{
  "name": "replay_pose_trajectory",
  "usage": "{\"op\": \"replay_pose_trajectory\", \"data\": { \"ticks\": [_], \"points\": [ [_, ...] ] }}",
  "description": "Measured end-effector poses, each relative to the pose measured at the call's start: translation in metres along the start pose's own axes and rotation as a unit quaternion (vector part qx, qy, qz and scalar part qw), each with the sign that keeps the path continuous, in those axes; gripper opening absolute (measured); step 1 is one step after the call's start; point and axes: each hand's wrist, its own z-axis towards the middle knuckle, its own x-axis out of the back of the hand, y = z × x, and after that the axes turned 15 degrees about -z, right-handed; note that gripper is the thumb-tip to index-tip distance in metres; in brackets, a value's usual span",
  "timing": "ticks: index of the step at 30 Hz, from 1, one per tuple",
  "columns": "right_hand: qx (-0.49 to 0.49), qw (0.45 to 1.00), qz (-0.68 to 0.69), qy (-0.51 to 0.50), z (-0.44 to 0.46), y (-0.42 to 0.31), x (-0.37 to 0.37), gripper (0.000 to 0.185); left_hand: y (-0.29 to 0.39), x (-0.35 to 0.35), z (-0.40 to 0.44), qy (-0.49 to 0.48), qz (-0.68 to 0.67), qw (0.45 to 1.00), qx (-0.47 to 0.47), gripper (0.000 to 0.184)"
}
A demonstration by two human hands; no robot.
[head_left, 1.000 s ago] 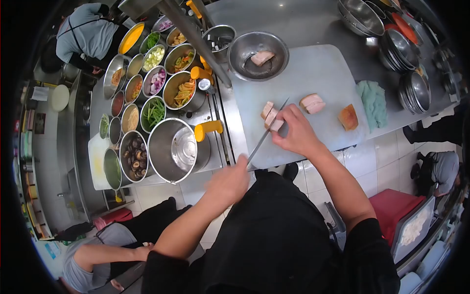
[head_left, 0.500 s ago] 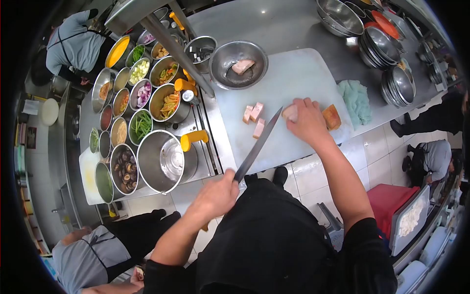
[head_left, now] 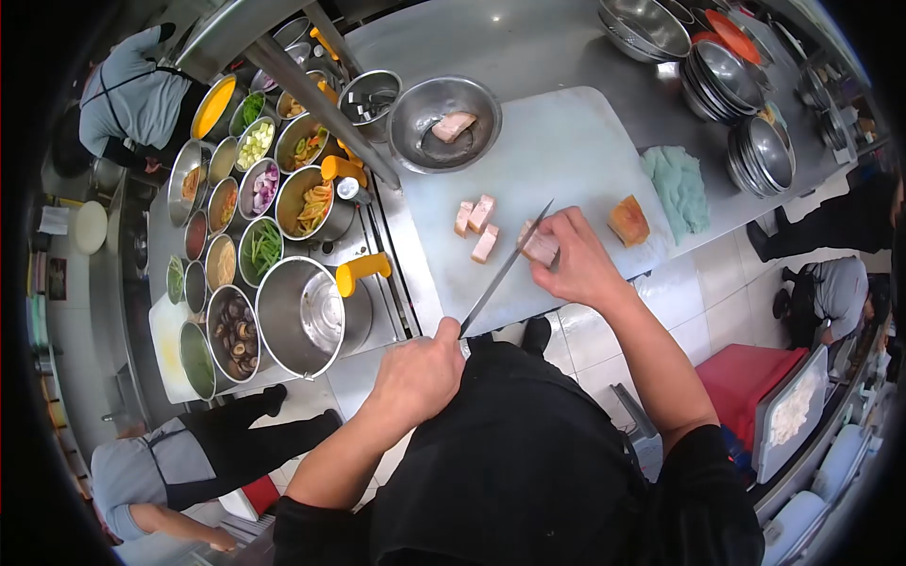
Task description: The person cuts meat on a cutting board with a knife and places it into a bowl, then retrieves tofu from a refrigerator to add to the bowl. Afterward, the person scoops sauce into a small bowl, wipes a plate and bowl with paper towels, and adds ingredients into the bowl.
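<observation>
My left hand [head_left: 420, 374] is closed round the handle of a long knife [head_left: 502, 272], whose blade points up and away over the white cutting board [head_left: 576, 132]. With bent fingers my right hand [head_left: 578, 259] grips a piece of pork belly [head_left: 539, 243], right beside the blade. Several cut pork chunks [head_left: 479, 213] lie to the left of the knife. Farther right on the board sits a larger pork piece with browned skin [head_left: 629, 221], apart from my hand. A metal bowl [head_left: 445, 90] at the board's far left corner holds another pork piece [head_left: 454, 126].
Metal pots of cut vegetables [head_left: 311, 206] and mushrooms [head_left: 235, 335] crowd the left side, near a metal post [head_left: 326, 108]. A green cloth [head_left: 677, 189] lies right of the board, with stacked bowls [head_left: 760, 156] beyond. Co-workers [head_left: 142, 94] stand around.
My right hand has moved left and turned, keeping hold of the pork beside the blade. The knife blade has tilted slightly. A co-worker at lower left has shifted an arm.
</observation>
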Motion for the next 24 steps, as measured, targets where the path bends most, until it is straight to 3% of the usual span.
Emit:
{"op": "replay_pose_trajectory", "data": {
  "ticks": [5, 9, 13, 18, 24],
  "points": [
    [-0.011, 1.0, 0.024, -0.013, 0.003, 0.004, -0.005, 0.04, 0.004, -0.001, -0.009, -0.034, -0.002, 0.998, 0.052, 0.019],
    [-0.009, 0.999, 0.035, -0.022, 0.001, 0.007, -0.011, 0.042, 0.002, -0.033, 0.038, -0.016, -0.035, 0.998, 0.042, 0.02],
    [0.018, 0.998, 0.063, 0.023, -0.007, 0.009, -0.008, 0.045, 0.007, -0.015, 0.076, -0.031, -0.052, 0.997, 0.054, 0.022],
    [-0.014, 0.999, 0.048, 0.01, -0.013, 0.012, 0.001, 0.043, 0.039, 0.019, 0.028, -0.067, -0.002, 0.995, 0.078, 0.024],
    [-0.01, 0.999, 0.042, 0.013, -0.015, 0.017, -0.009, 0.034, 0.029, -0.019, 0.03, -0.078, -0.017, 0.992, 0.094, 0.023]
  ]
}}
